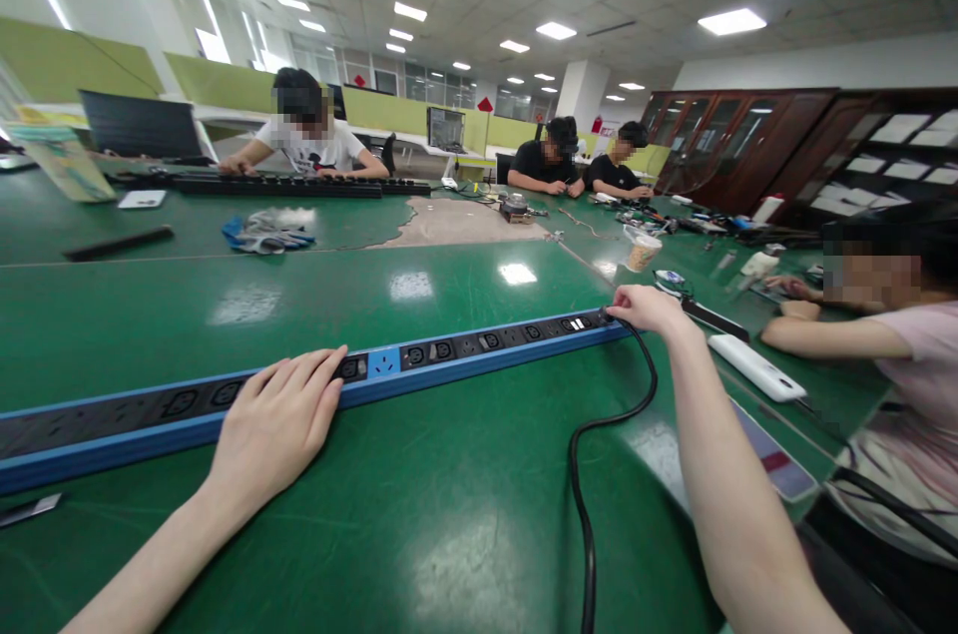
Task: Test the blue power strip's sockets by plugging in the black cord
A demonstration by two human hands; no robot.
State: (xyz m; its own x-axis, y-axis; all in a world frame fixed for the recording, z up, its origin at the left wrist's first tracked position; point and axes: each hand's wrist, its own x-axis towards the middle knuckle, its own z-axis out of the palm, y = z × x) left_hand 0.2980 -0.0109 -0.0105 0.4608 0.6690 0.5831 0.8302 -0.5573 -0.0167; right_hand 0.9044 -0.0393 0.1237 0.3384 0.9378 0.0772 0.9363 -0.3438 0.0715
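A long blue power strip (pixel 464 359) with black sockets and one blue socket lies slantwise across the green table. My left hand (pixel 276 414) rests over its middle-left part, fingers stretched out flat and covering some sockets. At the strip's far right end, my right hand (pixel 648 308) pinches the end of a black power cord (pixel 580 454). The fingers partly hide where cord and strip meet. From there the cord curves down across the table to the bottom edge of the view.
A white oblong device (pixel 755 366) and a phone-like slab (pixel 774 454) lie right of my arm. Beside them sits a person in pink (pixel 909 354). Gloves (pixel 269 233), a cup (pixel 642 247) and a black bar (pixel 120 243) are farther back. Several people work across the table.
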